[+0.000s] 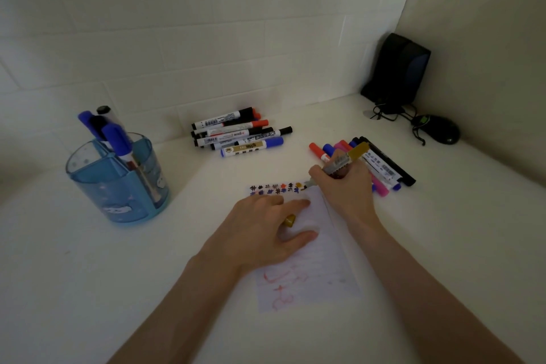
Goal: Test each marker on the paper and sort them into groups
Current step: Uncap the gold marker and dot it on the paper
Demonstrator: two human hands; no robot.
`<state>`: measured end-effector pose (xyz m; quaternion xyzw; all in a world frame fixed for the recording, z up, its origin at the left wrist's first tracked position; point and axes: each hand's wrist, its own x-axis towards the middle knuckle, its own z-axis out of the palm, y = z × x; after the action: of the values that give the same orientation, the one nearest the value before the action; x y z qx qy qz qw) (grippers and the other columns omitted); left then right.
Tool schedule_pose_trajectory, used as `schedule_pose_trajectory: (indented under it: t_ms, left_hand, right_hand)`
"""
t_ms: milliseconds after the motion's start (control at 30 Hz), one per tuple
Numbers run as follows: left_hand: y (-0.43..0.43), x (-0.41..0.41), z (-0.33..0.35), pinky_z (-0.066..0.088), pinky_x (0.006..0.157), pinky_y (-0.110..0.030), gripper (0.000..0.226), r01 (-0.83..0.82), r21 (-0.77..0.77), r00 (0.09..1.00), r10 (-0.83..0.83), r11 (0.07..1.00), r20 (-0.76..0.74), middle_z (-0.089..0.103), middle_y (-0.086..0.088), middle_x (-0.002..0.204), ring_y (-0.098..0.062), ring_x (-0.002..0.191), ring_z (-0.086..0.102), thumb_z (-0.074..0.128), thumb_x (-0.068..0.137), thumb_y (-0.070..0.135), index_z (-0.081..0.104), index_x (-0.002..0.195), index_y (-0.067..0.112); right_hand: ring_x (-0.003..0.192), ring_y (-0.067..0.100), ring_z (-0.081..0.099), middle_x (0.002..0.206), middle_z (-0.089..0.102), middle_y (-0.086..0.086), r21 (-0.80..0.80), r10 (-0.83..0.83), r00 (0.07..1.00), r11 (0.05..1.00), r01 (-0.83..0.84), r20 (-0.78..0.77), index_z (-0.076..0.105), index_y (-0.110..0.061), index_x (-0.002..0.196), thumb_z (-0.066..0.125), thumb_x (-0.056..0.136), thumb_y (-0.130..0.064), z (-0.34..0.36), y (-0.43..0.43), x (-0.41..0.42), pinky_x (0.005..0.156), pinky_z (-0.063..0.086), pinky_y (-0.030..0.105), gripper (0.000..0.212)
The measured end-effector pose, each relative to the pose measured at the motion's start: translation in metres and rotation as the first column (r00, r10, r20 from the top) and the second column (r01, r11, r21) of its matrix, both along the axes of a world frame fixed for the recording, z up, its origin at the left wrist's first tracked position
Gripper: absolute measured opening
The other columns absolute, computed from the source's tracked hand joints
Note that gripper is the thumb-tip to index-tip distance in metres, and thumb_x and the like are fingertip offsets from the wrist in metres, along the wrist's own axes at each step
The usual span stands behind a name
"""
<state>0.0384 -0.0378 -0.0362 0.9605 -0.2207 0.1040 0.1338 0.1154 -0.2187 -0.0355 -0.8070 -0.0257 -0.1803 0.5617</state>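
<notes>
The gold marker is gripped in the right hand fingers, tip right at the paper's top edge, so the tabletop could easily get inked. The paper is pinned by the left hand, with the gold cap tucked under its fingers. Rough count: seven-ish markers in the back pile, eight-ish in the right pile, and three or four in the blue cup.

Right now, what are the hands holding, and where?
The right hand grips the gold marker low on its barrel, near the tip. The left hand holds its gold cap tucked underneath.
</notes>
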Motion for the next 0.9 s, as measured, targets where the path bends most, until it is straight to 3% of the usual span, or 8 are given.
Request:
schedule_pose_trajectory:
  t_ms: [200,333,500,733,800,900]
  left_hand:
    - [0.0,0.0,0.0,0.042,0.077,-0.021,0.068,0.004,-0.003,1.0,-0.004,1.0,0.011,0.062,0.015,0.093,-0.008,0.084,0.059,0.031,0.09,0.08,0.042,0.146,0.042]
    - [0.0,0.0,-0.001,0.042,0.077,-0.022,0.069,0.005,0.001,1.0,-0.005,1.0,0.0,0.06,0.016,0.093,-0.006,0.084,0.057,0.029,0.09,0.08,0.04,0.147,0.043]
    - [0.0,0.0,-0.001,0.038,0.074,-0.021,0.068,0.006,-0.001,1.0,-0.006,1.0,0.02,0.06,0.015,0.092,-0.006,0.082,0.057,0.03,0.09,0.08,0.041,0.147,0.042]
    - [0.0,-0.001,0.003,0.047,0.084,-0.024,0.069,0.021,-0.011,1.0,-0.02,1.0,0.017,0.062,0.014,0.098,-0.008,0.089,0.058,0.032,0.091,0.079,0.038,0.149,0.042]
    - [0.003,-0.004,0.006,0.044,0.082,-0.019,0.065,0.004,-0.083,1.0,-0.003,0.997,0.009,0.063,0.017,0.101,-0.004,0.091,0.059,0.035,0.091,0.077,0.037,0.147,0.044]
    - [0.013,-0.005,0.01,0.044,0.071,-0.011,0.041,-0.06,-0.395,0.993,0.015,0.917,-0.116,0.057,0.02,0.097,-0.001,0.084,0.059,0.038,0.094,0.065,0.037,0.128,0.041]
  right_hand:
    - [0.048,0.007,0.044,0.05,0.05,-0.008,0.002,0.068,0.998,0.998,-0.068,-0.014,0.048,-0.008,0.062,0.077,0.08,-0.012,0.0,0.0,-0.003,0.048,0.039,0.022,0.034]
    - [0.047,0.005,0.044,0.05,0.049,-0.011,0.008,0.037,0.999,0.999,-0.037,0.002,0.047,-0.02,0.062,0.077,0.081,-0.014,0.001,0.0,-0.002,0.048,0.039,0.018,0.036]
    - [0.047,0.008,0.044,0.05,0.049,-0.006,-0.006,0.053,0.998,0.999,-0.053,-0.024,0.047,-0.02,0.059,0.078,0.078,-0.017,0.001,0.0,-0.002,0.048,0.04,0.027,0.036]
    - [0.045,0.002,0.043,0.047,0.046,-0.015,0.054,0.018,0.999,0.998,-0.015,-0.039,0.046,-0.02,0.063,0.075,0.083,-0.01,0.001,0.0,-0.002,0.047,0.038,0.013,0.037]
    - [0.048,0.0,0.048,0.052,0.052,-0.014,0.155,-0.024,0.999,0.987,0.03,-0.046,0.053,-0.016,0.07,0.076,0.086,-0.011,0.004,-0.002,-0.001,0.051,0.042,0.014,0.028]
    - [0.052,0.005,0.054,0.065,0.064,-0.005,0.344,-0.013,0.996,0.938,0.043,-0.09,0.064,-0.017,0.081,0.083,0.088,-0.024,0.015,-0.003,-0.004,0.053,0.047,0.021,0.022]
